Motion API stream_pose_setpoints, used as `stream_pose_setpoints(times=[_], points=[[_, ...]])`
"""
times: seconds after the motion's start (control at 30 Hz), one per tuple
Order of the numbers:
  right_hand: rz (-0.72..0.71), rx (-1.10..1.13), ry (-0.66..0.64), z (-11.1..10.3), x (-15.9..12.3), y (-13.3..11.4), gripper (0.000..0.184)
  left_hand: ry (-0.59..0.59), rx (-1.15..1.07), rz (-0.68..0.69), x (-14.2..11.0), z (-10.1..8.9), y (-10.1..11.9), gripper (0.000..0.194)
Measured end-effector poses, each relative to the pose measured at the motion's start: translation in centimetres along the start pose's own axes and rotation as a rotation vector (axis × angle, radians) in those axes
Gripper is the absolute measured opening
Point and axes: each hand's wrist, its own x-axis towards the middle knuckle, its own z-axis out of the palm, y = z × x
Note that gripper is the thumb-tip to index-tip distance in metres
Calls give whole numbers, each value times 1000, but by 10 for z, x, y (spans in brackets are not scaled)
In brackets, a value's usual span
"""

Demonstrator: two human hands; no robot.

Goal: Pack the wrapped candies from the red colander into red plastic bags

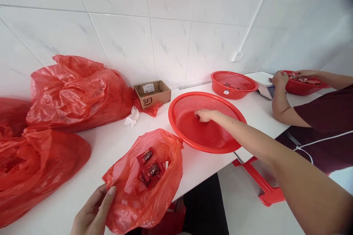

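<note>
My left hand [95, 207] pinches the near left edge of a red plastic bag [124, 176] between thumb and fingers. Through the bag's wide mouth several small dark-red wrapped packets [151, 170] show at the bottom. My right hand [204, 115] reaches into a large red perforated plastic basket [176, 125], low over its floor. Its fingers are curled together, and whatever they may hold is too small or hidden to make out. No packets show on the basket's floor around that hand.
Full red bags [79, 95] crowd the left side. A cardboard box [156, 99] and a crumpled tissue [132, 116] stand near the wall. Behind my basket is another red basket [231, 93]. At right, a co-worker's hands [280, 78] work at a red basin [300, 87].
</note>
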Motion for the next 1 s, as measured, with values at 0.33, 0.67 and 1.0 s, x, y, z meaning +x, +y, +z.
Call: stream_pose_setpoints(times=[0.33,0.67,1.0], points=[[-710,711,205,7,-47,-120,22,71,-130,-62,-8,8,19,57],[-259,79,426,78,-129,-87,54,165,-184,-81,-8,-5,-1,50],[-214,110,620,136,-134,-93,53,111,-205,-29,-11,7,13,44]])
